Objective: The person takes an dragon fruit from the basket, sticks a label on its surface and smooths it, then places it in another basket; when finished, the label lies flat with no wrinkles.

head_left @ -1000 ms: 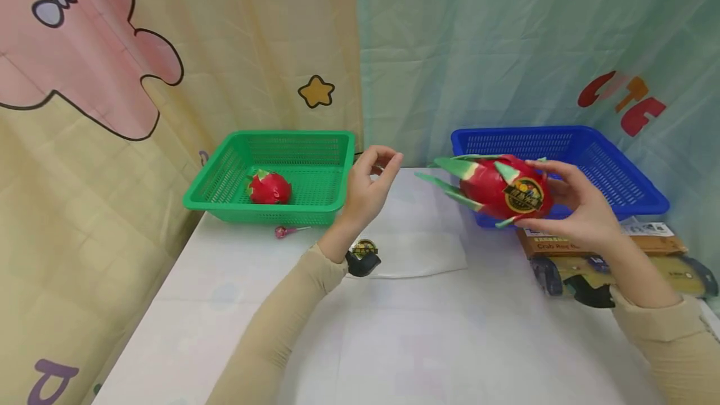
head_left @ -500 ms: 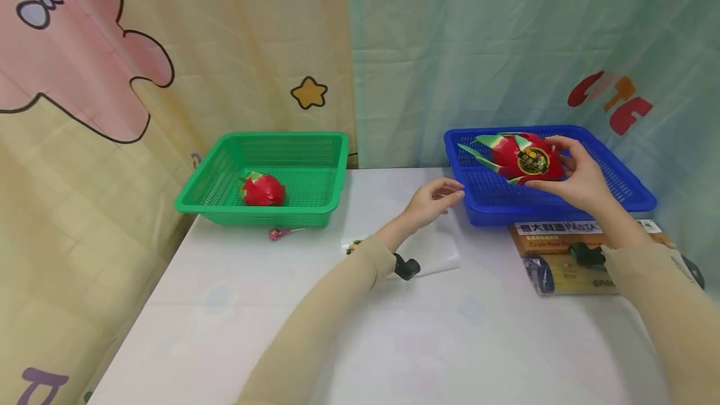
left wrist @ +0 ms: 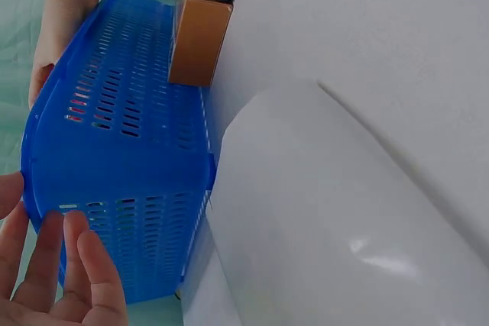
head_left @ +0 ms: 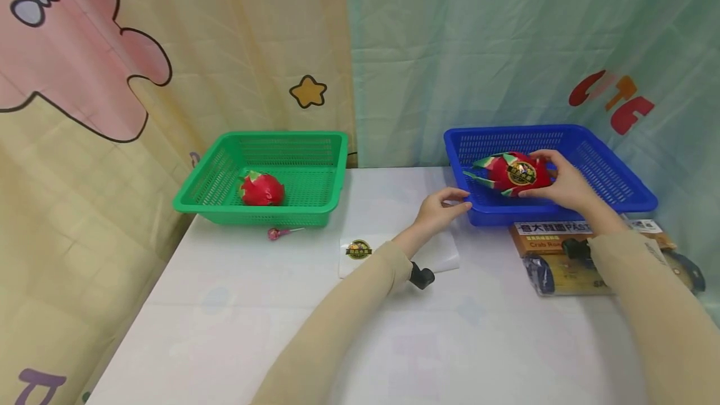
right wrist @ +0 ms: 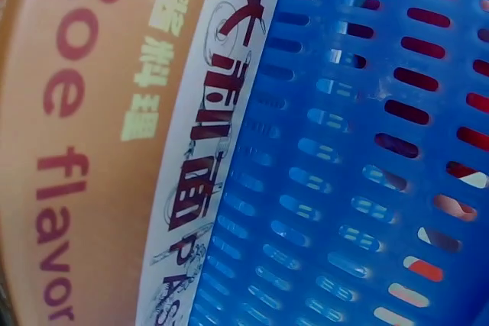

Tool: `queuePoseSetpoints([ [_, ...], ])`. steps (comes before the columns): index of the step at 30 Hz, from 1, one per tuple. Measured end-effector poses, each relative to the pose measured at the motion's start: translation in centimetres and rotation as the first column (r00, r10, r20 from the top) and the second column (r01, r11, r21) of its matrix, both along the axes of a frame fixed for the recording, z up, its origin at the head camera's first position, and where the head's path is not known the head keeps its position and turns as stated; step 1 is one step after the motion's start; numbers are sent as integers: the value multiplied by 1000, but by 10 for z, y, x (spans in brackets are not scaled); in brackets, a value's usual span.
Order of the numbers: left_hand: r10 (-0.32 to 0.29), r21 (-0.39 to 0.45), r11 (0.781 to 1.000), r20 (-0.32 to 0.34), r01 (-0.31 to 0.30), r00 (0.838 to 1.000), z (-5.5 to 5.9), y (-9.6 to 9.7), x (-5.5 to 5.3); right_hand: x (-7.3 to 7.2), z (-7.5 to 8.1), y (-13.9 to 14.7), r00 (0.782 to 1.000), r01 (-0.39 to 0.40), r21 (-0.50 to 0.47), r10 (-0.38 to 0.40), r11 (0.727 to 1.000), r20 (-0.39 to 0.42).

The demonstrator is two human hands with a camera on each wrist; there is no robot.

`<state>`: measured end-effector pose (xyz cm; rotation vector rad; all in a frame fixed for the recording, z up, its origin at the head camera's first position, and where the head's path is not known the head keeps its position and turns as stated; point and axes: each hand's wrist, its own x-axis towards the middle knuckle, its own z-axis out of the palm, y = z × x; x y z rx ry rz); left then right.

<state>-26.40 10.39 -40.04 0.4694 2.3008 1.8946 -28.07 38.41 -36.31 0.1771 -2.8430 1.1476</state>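
Observation:
In the head view, my right hand (head_left: 568, 183) grips a red dragon fruit (head_left: 520, 174) with green-tipped scales and a black-and-gold sticker. The fruit is inside the blue basket (head_left: 596, 202); whether it touches the bottom cannot be told. Through the basket's slots, the right wrist view shows patches of red. My left hand (head_left: 439, 212) is at the basket's near left corner, fingers loosely bent. Seen from the left wrist, its fingertips (left wrist: 95, 253) lie at the outer wall of the basket (left wrist: 114, 166), with the thumb beside the rim.
A green basket (head_left: 259, 210) at the left holds another dragon fruit (head_left: 262, 189). A lollipop (head_left: 279, 233) lies before it. Near the left forearm is a white sheet or bag (head_left: 351, 264) with a sticker. Pasta packages (head_left: 568, 274) lie in front of the blue basket.
My right hand has carried the dragon fruit back and down into the blue basket. My left hand has moved right, from the table's middle to the basket's corner.

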Motion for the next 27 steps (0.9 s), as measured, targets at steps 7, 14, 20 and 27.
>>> queuePoseSetpoints([
  [7,12,-9,1000,-13,-12,1000,0,0,0,-5,-1,0,998,-28,-7,28,1000,57],
  [14,18,-19,1000,-13,-18,1000,-2,1,0,-7,-2,1,996,-53,77,47,996,70],
  [20,5,-44,999,-15,-5,1000,0,-1,1,-8,2,0,988,-126,164,110,978,104],
  [27,-189,-162,971,-59,178,980,21,-27,0,2,26,-30,997,-52,245,37,968,68],
])
